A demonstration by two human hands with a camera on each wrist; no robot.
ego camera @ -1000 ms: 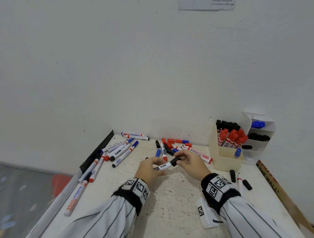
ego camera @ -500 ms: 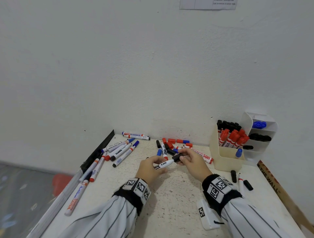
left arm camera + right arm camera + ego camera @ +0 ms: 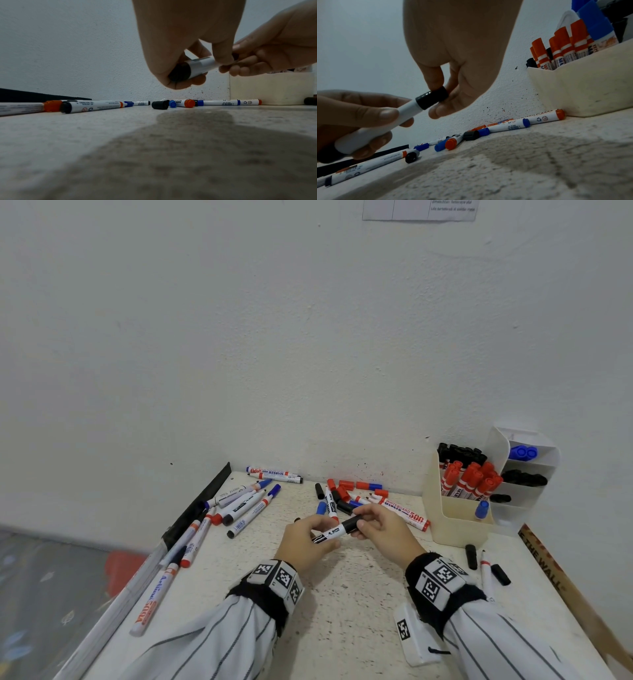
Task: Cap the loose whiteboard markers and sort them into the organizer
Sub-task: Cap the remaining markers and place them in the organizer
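Note:
Above the middle of the table [image 3: 342, 611] both hands hold one black whiteboard marker [image 3: 330, 534]. My left hand [image 3: 308, 537] grips its white barrel [image 3: 373, 127] near the black tail end [image 3: 180, 73]. My right hand [image 3: 373, 523] pinches the black cap [image 3: 434, 98], which sits on the marker's tip end. The cream organizer [image 3: 459, 518] stands at the back right against the wall, with red-capped markers [image 3: 469, 477], black ones and one blue one inside. A white tiered holder [image 3: 524, 470] beside it holds blue and black markers.
Loose markers and caps lie in a heap [image 3: 349, 494] just beyond my hands and in a row [image 3: 239, 505] at the left. Two black caps [image 3: 471, 556] and a thin marker lie right of my right wrist. A black bar [image 3: 195, 505] lines the left edge.
The black cap, pinched by my right hand, has come down onto the marker's tip. Both hands stayed at the table's middle, lifted slightly.

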